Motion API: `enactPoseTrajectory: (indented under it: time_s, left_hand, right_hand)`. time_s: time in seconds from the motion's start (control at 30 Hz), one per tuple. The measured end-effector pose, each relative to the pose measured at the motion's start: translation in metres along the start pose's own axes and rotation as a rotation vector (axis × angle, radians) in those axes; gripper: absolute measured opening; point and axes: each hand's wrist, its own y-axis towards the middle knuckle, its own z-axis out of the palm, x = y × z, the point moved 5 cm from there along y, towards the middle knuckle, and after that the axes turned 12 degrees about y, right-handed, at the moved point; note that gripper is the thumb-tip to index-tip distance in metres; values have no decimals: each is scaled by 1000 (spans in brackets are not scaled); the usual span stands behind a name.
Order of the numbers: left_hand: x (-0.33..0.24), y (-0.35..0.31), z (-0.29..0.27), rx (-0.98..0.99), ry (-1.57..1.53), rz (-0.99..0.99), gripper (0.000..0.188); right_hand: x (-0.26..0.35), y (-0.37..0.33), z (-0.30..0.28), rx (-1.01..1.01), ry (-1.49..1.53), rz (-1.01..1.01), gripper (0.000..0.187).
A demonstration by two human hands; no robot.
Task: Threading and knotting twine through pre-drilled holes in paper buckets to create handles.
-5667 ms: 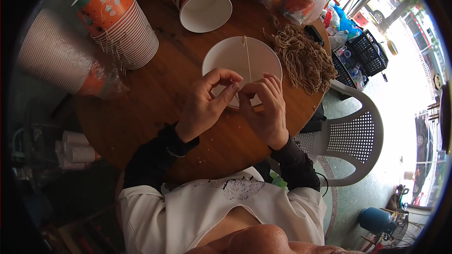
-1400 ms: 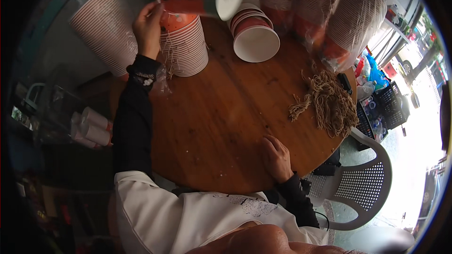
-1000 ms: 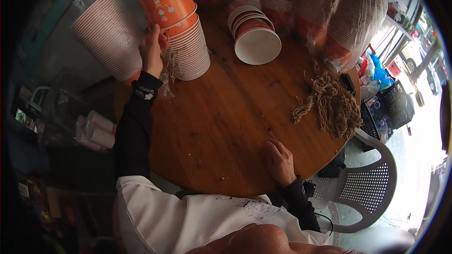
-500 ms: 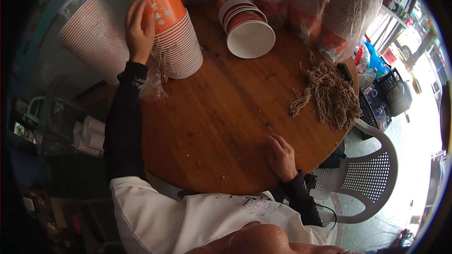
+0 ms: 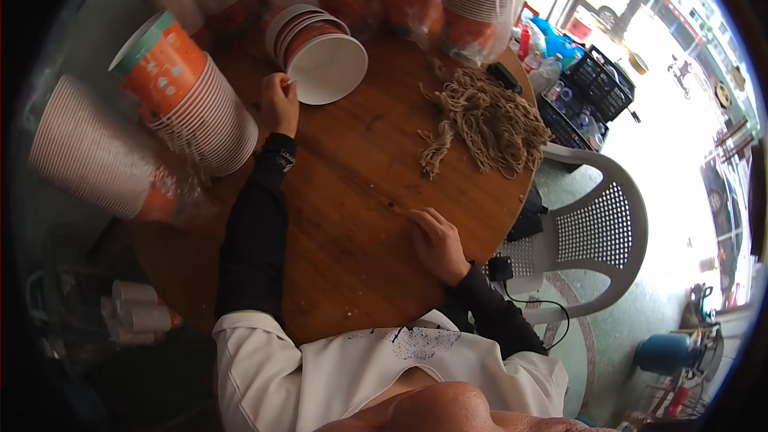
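Fingers bent, my left hand is at the left rim of the nearest paper bucket, which lies on its side with its white inside facing me. A few more buckets are nested behind it. Whether my fingertips touch the rim is hard to make out. To the left stands a tall, tilted stack of orange and green paper buckets, with twine hanging along its side. My right hand rests loosely on the wooden table, its fingers extended and nothing in them.
A heap of tan twine lies on the table's right side, beside a small black object. Plastic-wrapped bucket stacks line the back; another wrapped stack leans at left. A grey plastic chair and black crates stand right.
My left hand has left the tall bucket stack and moved right to the lying buckets. The view has swung right, so the table's things appear farther left. My right hand still rests on the table.
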Motion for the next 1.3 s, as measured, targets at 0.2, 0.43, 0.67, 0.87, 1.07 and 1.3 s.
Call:
enactPoseTrajectory:
  time_s: [0.2, 0.43, 0.67, 0.87, 1.07, 1.3]
  left_hand:
    - [13, -3, 16, 44, 125, -133, 21]
    - [35, -11, 22, 11, 124, -214, 19]
    - [25, -7, 18, 91, 87, -202, 20]
    - [41, -9, 8, 136, 78, -214, 20]
    - [19, -15, 0, 288, -149, -233, 21]
    - [20, -63, -57, 276, -139, -116, 23]
  right_hand:
    - [-25, 78, -19, -181, 104, 20, 13]
    - [-91, 246, 24, -425, 73, -190, 29]
    - [-123, 310, 53, -391, 66, -7, 28]
    - [-116, 323, 61, -212, -34, 70, 25]
    - [-103, 306, 42, 123, 39, -8, 50]
    - [-75, 210, -52, 75, 244, 124, 32]
